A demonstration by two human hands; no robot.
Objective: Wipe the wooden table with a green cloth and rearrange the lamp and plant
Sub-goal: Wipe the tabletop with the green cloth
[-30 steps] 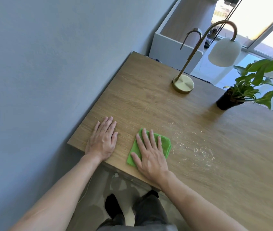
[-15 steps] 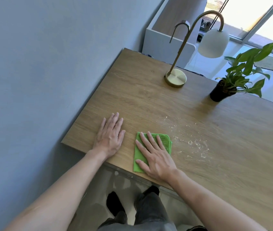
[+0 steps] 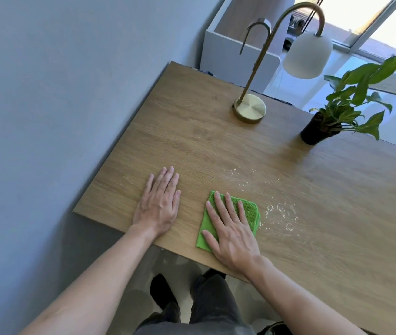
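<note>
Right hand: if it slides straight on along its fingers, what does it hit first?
Bare table first; the right hand points up-left, missing the crumbs. Lamp base lies roughly ahead, though alignment is uncertain.

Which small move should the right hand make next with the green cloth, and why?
Probably slide the green cloth rightward under the flat right hand: pale crumbs and smears lie on the wooden table just beside the cloth's right edge, not yet wiped.

On the table [image 3: 192, 131] near its front edge I see my left hand [image 3: 158, 209] flat, my right hand [image 3: 230, 235] right of it atop the cloth [image 3: 250, 209]; crumbs [image 3: 281, 211], apparently, just right; lamp [image 3: 250, 108] and plant [image 3: 337, 117] behind.
</note>
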